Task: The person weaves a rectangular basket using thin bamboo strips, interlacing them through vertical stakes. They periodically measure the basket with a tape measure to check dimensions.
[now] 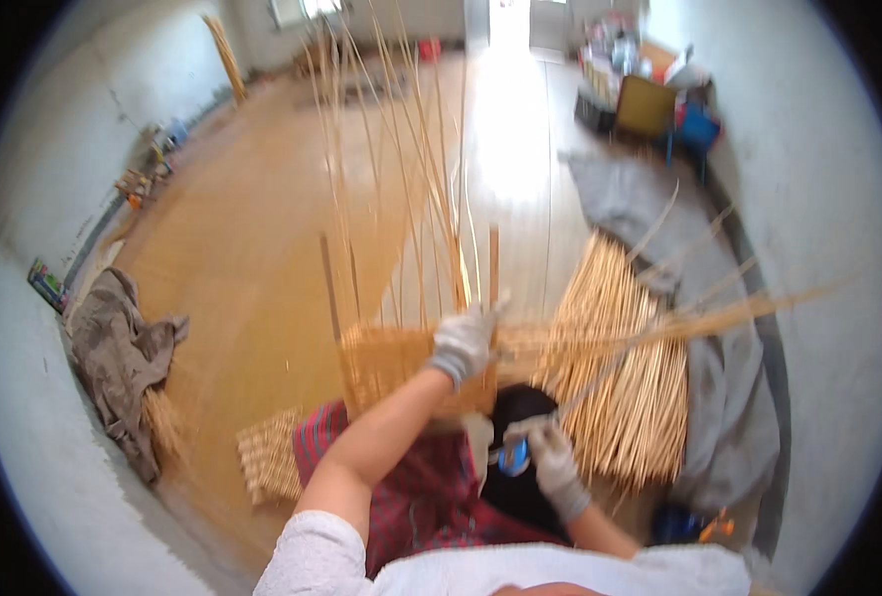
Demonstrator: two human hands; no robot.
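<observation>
A partly woven wicker basket (391, 363) stands in front of me, with tall thin canes rising from it and more stretching out to the right. At its upper right corner my left hand (463, 343), in a whitish glove, is closed on the woven edge; motion blurs its fingertips. Lower and to the right, my gloved right hand (552, 462) is closed round a small rounded blue and silver thing (512, 457) resembling a tape measure. A narrow grey strip (595, 382) slants up and right above this hand; where it starts is unclear. Red plaid cloth (426, 487) covers my lap.
Right of the basket lies a thick bundle of peeled canes (630, 397) on a grey sheet (729, 417). A woven mat-like piece (270, 455) sits left of my lap. Farther left is a crumpled grey cloth (118, 348). Boxes and a blue stool (697, 127) line the right wall.
</observation>
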